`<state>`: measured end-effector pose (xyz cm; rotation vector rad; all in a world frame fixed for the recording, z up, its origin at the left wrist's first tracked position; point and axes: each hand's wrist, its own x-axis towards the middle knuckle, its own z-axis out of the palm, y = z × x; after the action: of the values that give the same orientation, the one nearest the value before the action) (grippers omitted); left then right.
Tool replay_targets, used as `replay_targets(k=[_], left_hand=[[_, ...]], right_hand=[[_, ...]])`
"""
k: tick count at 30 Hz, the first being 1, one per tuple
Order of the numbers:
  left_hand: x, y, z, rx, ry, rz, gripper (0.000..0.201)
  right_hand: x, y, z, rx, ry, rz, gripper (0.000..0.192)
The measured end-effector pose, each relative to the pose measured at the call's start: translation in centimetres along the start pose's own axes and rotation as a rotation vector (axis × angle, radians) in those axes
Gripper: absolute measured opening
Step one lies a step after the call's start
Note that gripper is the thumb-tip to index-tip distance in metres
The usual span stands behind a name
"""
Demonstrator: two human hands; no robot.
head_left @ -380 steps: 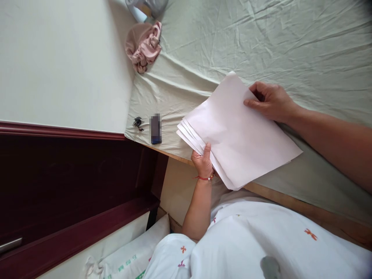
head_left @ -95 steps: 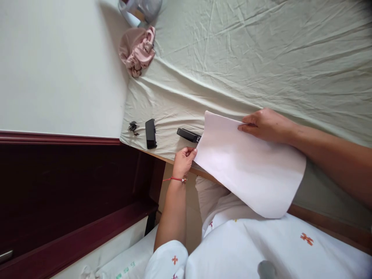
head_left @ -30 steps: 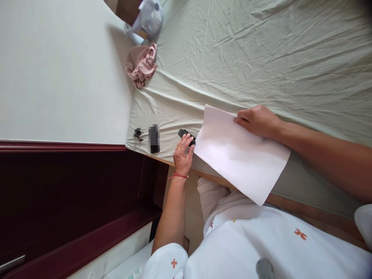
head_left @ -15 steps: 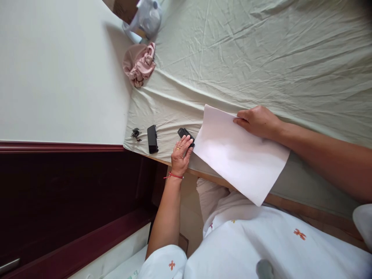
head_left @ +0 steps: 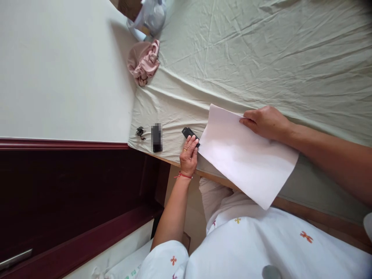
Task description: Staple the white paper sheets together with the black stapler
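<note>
My left hand [head_left: 189, 155], with a ring and a red wrist thread, is closed over a small black stapler-like tool [head_left: 188, 133] near the bed's edge. The fingers cover part of that tool. Its right end meets the left edge of a white sheet of paper [head_left: 247, 155], and whether the paper sits inside it cannot be made out. My right hand [head_left: 266, 121] pinches the paper's upper edge between thumb and fingers. The sheet curves slightly, its lower corner reaching over the bed's edge toward my lap.
A blurred black block [head_left: 157, 137] and a small dark tangled item [head_left: 140, 132] lie to the left on the pale green sheet [head_left: 247, 50]. Farther back are a crumpled pink cloth [head_left: 144, 64] and a clear plastic container [head_left: 154, 19]. Dark red wooden furniture [head_left: 72, 186] borders the left.
The whole view has shifted slightly, so everything appears a little farther right. Both hands keep their holds on the black tool and the paper.
</note>
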<state>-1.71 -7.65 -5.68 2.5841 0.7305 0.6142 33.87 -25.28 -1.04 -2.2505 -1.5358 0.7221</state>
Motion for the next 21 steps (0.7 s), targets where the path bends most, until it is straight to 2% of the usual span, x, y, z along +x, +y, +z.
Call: replay_targets(k=[3, 7, 13, 17, 21], left_hand=[[0.0, 0.3, 0.4, -0.033, 0.047, -0.053, 0.046], [0.0, 0.6, 0.6, -0.009, 0.103, -0.036, 0.047], [-0.6, 0.0, -0.8, 0.113, 0.110, -0.046, 0.047], [-1.7, 0.6, -0.7, 0.199, 0.253, -0.159, 0.044], [-2.9, 3.7, 0.6, 0.116, 0.500, -0.357, 0.041]], right_hand=[[-0.1, 0.1, 0.1, 0.011, 0.020, -0.004, 0.033], [-0.2, 0.1, 0.2, 0.048, 0.085, 0.040, 0.033], [-0.3, -0.2, -0.2, 0.159, 0.138, 0.074, 0.040], [-0.3, -0.3, -0.5, 0.196, 0.130, 0.106, 0.040], [-0.2, 0.2, -0.4, 0.212, 0.144, 0.091, 0.037]])
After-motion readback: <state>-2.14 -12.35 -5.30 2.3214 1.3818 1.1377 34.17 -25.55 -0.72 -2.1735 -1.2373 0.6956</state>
